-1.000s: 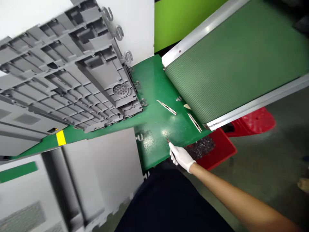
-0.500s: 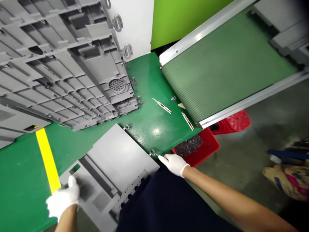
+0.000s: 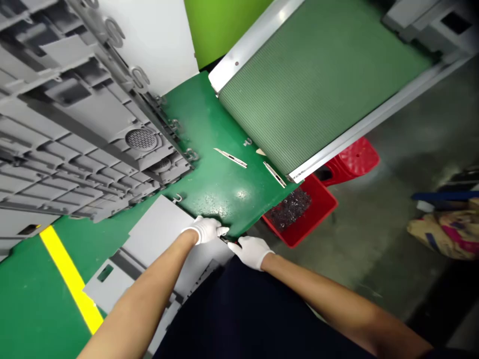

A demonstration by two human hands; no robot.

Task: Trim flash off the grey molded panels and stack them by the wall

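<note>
A grey plastic panel (image 3: 153,229) lies tilted against my body at the table's near edge. My left hand (image 3: 206,230) reaches over it, fingers closed at the right corner, where a small hook-shaped plastic piece sticks out; the fingers hide that piece. Beside it my right hand (image 3: 252,252) is closed round a small cutting tool (image 3: 225,240) with a dark tip and a trace of red; most of the tool is hidden. The tip is close to the left fingertips. Another plastic hook (image 3: 177,198) juts from the panel's far edge.
Stacked grey ribbed panels (image 3: 93,129) with hooks stand at left on the green table (image 3: 202,119). Two thin knives (image 3: 231,157) lie near a green conveyor belt (image 3: 299,94). Below the edge are a red bin (image 3: 318,204) of dark scraps and a red stool (image 3: 357,162).
My left hand has moved from the panel's left side to its right corner, next to my right hand. The view has shifted, so the stack appears further left.
</note>
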